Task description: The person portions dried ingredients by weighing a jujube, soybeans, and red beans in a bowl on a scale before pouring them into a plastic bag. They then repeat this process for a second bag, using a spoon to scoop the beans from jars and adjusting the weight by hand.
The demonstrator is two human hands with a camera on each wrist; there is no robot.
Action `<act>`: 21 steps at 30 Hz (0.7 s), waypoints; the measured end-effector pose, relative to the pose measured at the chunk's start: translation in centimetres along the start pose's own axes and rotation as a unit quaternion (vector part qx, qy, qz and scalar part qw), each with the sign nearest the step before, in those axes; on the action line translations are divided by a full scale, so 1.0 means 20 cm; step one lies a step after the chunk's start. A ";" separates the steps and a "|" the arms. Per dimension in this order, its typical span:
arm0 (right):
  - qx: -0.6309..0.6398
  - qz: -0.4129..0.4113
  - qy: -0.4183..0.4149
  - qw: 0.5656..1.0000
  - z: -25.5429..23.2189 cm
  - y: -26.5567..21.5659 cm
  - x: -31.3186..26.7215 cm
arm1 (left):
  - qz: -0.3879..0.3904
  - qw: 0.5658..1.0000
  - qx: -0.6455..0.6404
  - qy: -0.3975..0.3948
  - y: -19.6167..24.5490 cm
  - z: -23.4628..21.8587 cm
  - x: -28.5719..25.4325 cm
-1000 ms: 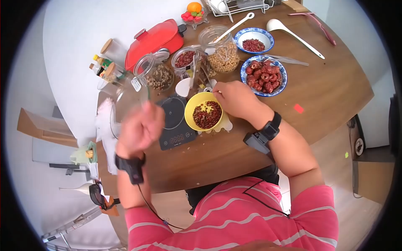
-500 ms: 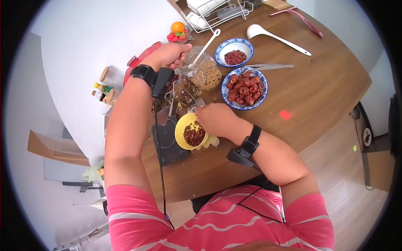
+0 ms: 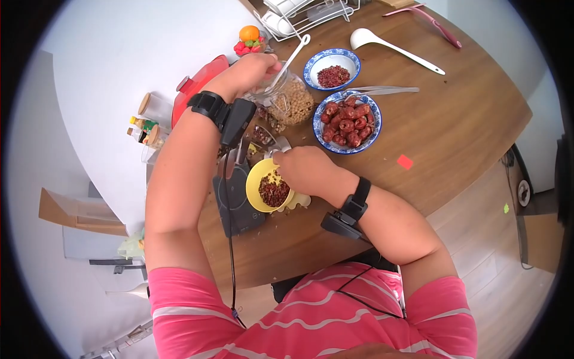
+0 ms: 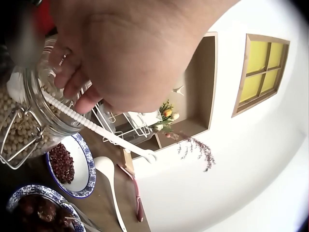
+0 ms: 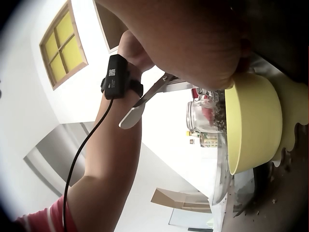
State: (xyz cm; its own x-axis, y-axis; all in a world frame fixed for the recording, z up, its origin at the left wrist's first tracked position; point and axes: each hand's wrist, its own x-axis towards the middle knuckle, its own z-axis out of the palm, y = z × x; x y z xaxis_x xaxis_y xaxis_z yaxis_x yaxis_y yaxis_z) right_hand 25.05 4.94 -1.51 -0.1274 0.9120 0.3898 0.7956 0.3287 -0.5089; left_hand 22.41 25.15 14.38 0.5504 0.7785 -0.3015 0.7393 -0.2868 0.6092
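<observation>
My left hand [image 3: 254, 73] reaches to the back of the table and grips the top of a glass jar [image 3: 293, 105] of pale beans. In the left wrist view its fingers [image 4: 72, 77] curl behind the jar's wire-clasped rim, partly hidden by the palm. A long white spoon [image 4: 91, 126] leans out of the jar's mouth. Nearer my body, my right hand [image 3: 308, 170] pinches the rim of a yellow bowl [image 5: 256, 123] holding dark red peppercorns [image 3: 274, 192]. Just beyond this bowl, a utensil with a white rounded end [image 5: 131, 117] slants upward beside the right hand.
Blue-and-white bowls hold red peppercorns [image 3: 333, 76] and dried red chilies [image 3: 350, 125]; tongs [image 3: 388, 90] lie against the chili bowl. A white ladle [image 3: 394, 49] is at the back right. A black scale [image 3: 239, 209] and red lidded pot [image 3: 200, 84] are on the left.
My left hand has moved from the left side of the table up to the bean jar, settling lower at its top. My right hand stays at the yellow bowl; the head view has shifted.
</observation>
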 end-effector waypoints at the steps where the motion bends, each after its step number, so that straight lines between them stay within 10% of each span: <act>1: 0.001 0.003 -0.002 1.000 0.01 0.00 0.00 | 0.032 0.999 -0.002 -0.028 -0.01 -0.01 -0.01; 21: 0.024 0.063 -0.038 0.997 -0.07 -0.04 0.00 | 0.140 0.987 -0.076 0.005 -0.12 0.00 -0.07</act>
State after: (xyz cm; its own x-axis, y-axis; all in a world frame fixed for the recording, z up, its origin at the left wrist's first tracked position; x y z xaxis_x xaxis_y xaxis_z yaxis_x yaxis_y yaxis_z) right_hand 25.12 4.39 -0.04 -0.0743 0.9624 0.2614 0.7790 0.2197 -0.5873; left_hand 19.85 24.66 13.30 0.7206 0.6861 -0.1001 0.4923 -0.4046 0.7707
